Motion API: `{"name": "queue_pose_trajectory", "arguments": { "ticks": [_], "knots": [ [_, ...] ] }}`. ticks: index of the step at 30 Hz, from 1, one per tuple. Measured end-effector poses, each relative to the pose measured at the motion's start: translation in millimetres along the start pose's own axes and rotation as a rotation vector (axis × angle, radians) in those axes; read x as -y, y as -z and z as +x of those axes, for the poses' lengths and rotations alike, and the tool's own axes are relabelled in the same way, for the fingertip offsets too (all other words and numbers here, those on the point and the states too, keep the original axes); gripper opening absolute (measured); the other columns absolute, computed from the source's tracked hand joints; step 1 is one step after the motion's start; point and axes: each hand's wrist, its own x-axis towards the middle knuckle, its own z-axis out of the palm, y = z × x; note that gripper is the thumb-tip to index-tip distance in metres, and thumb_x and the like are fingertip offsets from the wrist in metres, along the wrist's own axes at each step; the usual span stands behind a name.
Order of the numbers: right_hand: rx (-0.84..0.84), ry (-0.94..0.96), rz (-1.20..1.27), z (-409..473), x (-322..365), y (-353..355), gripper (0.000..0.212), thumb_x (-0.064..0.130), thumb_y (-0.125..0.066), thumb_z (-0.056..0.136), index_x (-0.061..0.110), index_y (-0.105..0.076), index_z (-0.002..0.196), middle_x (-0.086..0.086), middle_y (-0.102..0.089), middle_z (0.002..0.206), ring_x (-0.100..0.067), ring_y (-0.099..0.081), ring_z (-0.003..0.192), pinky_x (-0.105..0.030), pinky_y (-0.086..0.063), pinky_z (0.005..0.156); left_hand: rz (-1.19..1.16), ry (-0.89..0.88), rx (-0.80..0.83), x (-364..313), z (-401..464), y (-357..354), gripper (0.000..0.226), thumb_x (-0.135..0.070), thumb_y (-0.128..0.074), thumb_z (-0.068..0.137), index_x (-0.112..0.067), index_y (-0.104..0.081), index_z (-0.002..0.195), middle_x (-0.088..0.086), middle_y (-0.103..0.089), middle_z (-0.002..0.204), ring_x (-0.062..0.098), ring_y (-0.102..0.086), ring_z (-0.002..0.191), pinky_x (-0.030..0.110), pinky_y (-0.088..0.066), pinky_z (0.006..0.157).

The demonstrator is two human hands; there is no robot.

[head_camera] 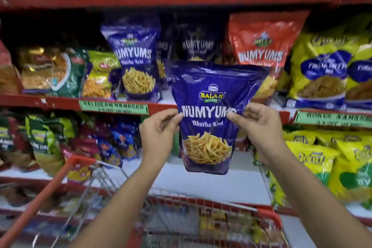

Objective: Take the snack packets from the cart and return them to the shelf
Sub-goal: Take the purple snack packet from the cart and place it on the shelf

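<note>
I hold a blue Numyums snack packet upright in front of the middle shelf. My left hand pinches its left edge and my right hand pinches its right edge. The packet hangs above the wire cart, level with the shelf's front lip. Behind it on that shelf stand matching blue Numyums packets, one at the front left and more further back. Other packets lie blurred inside the cart.
A red Numyums packet and yellow packets stand to the right on the same shelf. Green and orange packets fill the left. The lower shelf shows a bare white patch behind the cart. The cart's orange handle runs lower left.
</note>
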Motion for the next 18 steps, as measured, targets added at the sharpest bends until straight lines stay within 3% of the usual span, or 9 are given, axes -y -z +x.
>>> {"name": "queue_pose_trajectory", "arguments": {
  "ticks": [1, 3, 6, 10, 13, 16, 18],
  "knots": [
    [-0.014, 0.036, -0.009, 16.9, 8.9, -3.3, 0.031, 0.023, -0.081, 0.069, -0.001, -0.067, 0.083, -0.025, -0.073, 0.089, -0.02, -0.063, 0.075, -0.048, -0.057, 0.072, 0.006, -0.029, -0.017, -8.0, 15.4, -3.1, 0.011, -0.008, -0.068, 0.081, -0.017, -0.069, 0.086, -0.006, -0.07, 0.07, 0.005, -0.066, 0.065, 0.013, -0.054, 0.057],
    [-0.057, 0.082, -0.004, 48.7, 23.6, -11.7, 0.03, 0.023, -0.082, 0.068, 0.001, -0.068, 0.083, -0.024, -0.071, 0.086, -0.021, -0.062, 0.075, -0.042, -0.055, 0.069, 0.005, -0.069, -0.057, -20.1, 47.5, -9.8, 0.009, -0.01, -0.069, 0.081, -0.012, -0.069, 0.09, -0.002, -0.069, 0.075, 0.005, -0.066, 0.066, 0.019, -0.058, 0.063],
    [-0.107, 0.16, -0.032, 90.3, 38.5, -29.7, 0.018, 0.016, -0.078, 0.074, 0.012, -0.063, 0.065, -0.002, -0.064, 0.066, -0.014, -0.055, 0.063, -0.026, -0.046, 0.059, 0.018, -0.09, -0.093, -23.8, 95.9, -22.9, 0.012, -0.011, -0.068, 0.082, -0.008, -0.069, 0.094, 0.007, -0.07, 0.082, 0.013, -0.067, 0.072, 0.032, -0.059, 0.072],
    [-0.236, 0.199, -0.107, 138.8, 30.6, -54.6, 0.028, 0.016, -0.076, 0.076, 0.026, -0.059, 0.056, 0.019, -0.057, 0.048, -0.009, -0.051, 0.059, -0.034, -0.049, 0.067, -0.021, -0.069, -0.169, -11.9, 147.3, -41.5, 0.017, -0.011, -0.068, 0.083, -0.006, -0.068, 0.099, 0.008, -0.069, 0.084, 0.011, -0.065, 0.071, 0.034, -0.056, 0.076],
    [-0.287, 0.239, -0.176, 166.8, 15.3, -71.1, 0.028, 0.02, -0.072, 0.078, 0.02, -0.054, 0.058, 0.012, -0.056, 0.052, -0.011, -0.05, 0.056, -0.039, -0.05, 0.063, -0.07, -0.017, -0.215, 7.7, 177.5, -51.2, 0.018, -0.01, -0.068, 0.082, -0.006, -0.068, 0.1, 0.007, -0.07, 0.086, 0.009, -0.065, 0.072, 0.03, -0.056, 0.075],
    [-0.341, 0.242, -0.274, 185.4, -0.1, -82.5, 0.022, 0.026, -0.069, 0.081, 0.013, -0.058, 0.067, -0.002, -0.066, 0.06, -0.023, -0.06, 0.058, -0.045, -0.054, 0.063, -0.105, 0.033, -0.231, 27.2, 199.4, -63.1, 0.015, -0.007, -0.067, 0.082, -0.003, -0.068, 0.096, 0.0, -0.067, 0.076, 0.004, -0.064, 0.066, 0.024, -0.056, 0.068],
    [-0.371, 0.21, -0.321, 190.7, -6.6, -87.1, 0.019, 0.026, -0.067, 0.084, 0.009, -0.064, 0.076, -0.009, -0.072, 0.069, -0.03, -0.065, 0.065, -0.044, -0.055, 0.065, -0.124, 0.073, -0.225, 40.2, 209.1, -71.6, 0.007, -0.004, -0.066, 0.082, -0.004, -0.066, 0.089, -0.002, -0.065, 0.072, 0.013, -0.063, 0.069, 0.025, -0.055, 0.065]
  ]
}}
